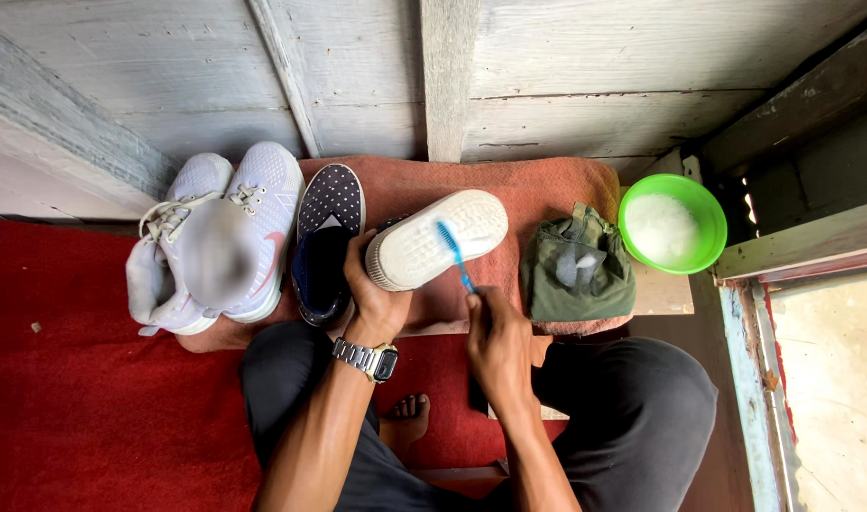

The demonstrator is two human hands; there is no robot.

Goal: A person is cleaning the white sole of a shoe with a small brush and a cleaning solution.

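Over the towel [547,190], left hand [372,299] grips the shoe [424,248], right hand [498,346] clutches the brush [455,254]; short, firm strokes across the sole suit best.

Shoe [438,239], held sole-up in left hand [377,299]: white rubber sole, matt, finely studded texture.
Toothbrush [455,254], in right hand [498,349]: blue plastic, smooth, slightly glossy.
Dark slip-on shoe [327,237]: navy woven cloth, matt, with small pale dots.
Pair of trainers [215,237]: pale mesh fabric, matt; woven laces.
Towel [538,194]: rust-coloured terry cloth, rough nap.
Folded cloth [578,270]: olive-green cotton-like fabric, matt, creased.
Bowl [704,237]: bright green plastic, smooth, glossy; holds a white foamy or grainy mass.
Wall boards [595,85]: weathered wood, grey-white paint, rough and worn.
Carpet [83,398]: red pile, coarse, matt.
Wristwatch [369,358]: brushed metal link band, dull sheen.
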